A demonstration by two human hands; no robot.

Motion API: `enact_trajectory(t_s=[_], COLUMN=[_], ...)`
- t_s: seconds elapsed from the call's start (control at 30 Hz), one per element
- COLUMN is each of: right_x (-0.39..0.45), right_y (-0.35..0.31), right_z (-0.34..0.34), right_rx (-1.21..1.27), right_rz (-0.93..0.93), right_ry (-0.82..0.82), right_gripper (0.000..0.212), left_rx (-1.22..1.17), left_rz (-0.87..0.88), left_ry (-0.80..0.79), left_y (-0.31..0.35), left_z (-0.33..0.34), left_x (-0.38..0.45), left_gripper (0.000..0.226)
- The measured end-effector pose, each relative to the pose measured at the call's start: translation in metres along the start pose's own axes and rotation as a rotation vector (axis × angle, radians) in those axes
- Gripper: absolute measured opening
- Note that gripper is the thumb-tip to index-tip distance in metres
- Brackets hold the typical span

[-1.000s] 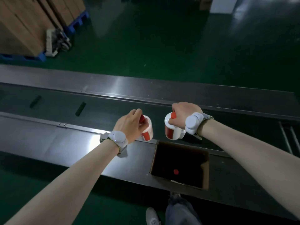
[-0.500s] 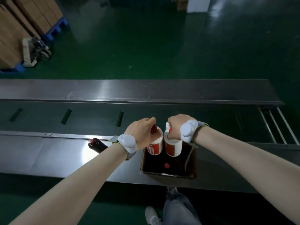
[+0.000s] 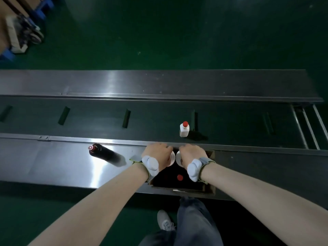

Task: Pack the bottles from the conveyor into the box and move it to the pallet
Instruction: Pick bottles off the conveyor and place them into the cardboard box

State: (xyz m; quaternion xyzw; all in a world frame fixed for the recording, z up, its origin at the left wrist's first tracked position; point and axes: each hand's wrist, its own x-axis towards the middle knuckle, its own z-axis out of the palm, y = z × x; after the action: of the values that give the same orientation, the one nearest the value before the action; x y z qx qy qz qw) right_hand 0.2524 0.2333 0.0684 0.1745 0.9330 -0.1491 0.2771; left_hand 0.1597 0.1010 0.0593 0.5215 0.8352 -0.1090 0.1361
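An open cardboard box (image 3: 210,188) sits on the near steel ledge of the conveyor. My left hand (image 3: 158,154) grips the top of a white bottle (image 3: 171,158) held down into the box's far half. My right hand (image 3: 190,154) grips a second white bottle (image 3: 178,158) right beside it. Only slivers of both bottles show under my fingers. A red cap (image 3: 180,177) of another bottle shows deeper in the box. One more white bottle with a red cap (image 3: 184,129) stands upright on the dark belt (image 3: 150,119), just beyond my hands.
A dark bottle-like cylinder with a reddish top (image 3: 104,154) lies on the steel ledge (image 3: 53,162) left of the box. Rollers (image 3: 308,128) end the belt at right. A pallet jack (image 3: 23,35) and stacked cartons stand far left on the green floor.
Both hands have lowered their bottles from above the box's far edge down into it. The view has tilted down, and a white bottle now shows on the belt.
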Motion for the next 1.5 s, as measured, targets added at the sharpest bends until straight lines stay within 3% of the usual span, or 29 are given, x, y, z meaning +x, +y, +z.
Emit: enact_trajectory(t_s=[0.1,0.23,0.3,0.5,0.9,1.07,1.23,1.5], right_x=[0.013,0.035,0.046,0.075,0.077,0.073,0.068,0.085], right_y=[0.001,0.003,0.005,0.005,0.008,0.002,-0.015,-0.048], right_z=[0.024,0.049,0.06,0.082,0.095,0.081,0.048,-0.012], right_rx=[0.008,-0.047,-0.07,-0.057,-0.105,-0.007,-0.066,-0.149], right_rz=[-0.01,-0.069,-0.093,-0.075,-0.06,-0.03,-0.154,-0.362], right_ry=[-0.01,-0.124,-0.15,-0.156,-0.218,-0.216,-0.178,0.207], right_gripper=[0.019,0.026,0.035,0.024,0.032,0.034,0.029,0.022], left_rx=[0.147,0.175,0.167,0.121,0.025,-0.003,-0.093,-0.272], left_rz=[0.033,0.054,0.075,0.16,0.092,0.087,0.046,-0.226], left_ry=[-0.118,-0.263,-0.286,-0.331,-0.368,-0.399,-0.312,-0.009], left_y=[0.006,0.01,0.008,0.008,0.01,0.005,-0.016,-0.091], left_z=[0.024,0.058,0.067,0.082,0.097,0.08,0.047,0.012], left_x=[0.017,0.035,0.041,0.051,0.05,0.047,0.028,-0.008], left_gripper=[0.03,0.026,0.026,0.025,0.03,0.032,0.03,0.023])
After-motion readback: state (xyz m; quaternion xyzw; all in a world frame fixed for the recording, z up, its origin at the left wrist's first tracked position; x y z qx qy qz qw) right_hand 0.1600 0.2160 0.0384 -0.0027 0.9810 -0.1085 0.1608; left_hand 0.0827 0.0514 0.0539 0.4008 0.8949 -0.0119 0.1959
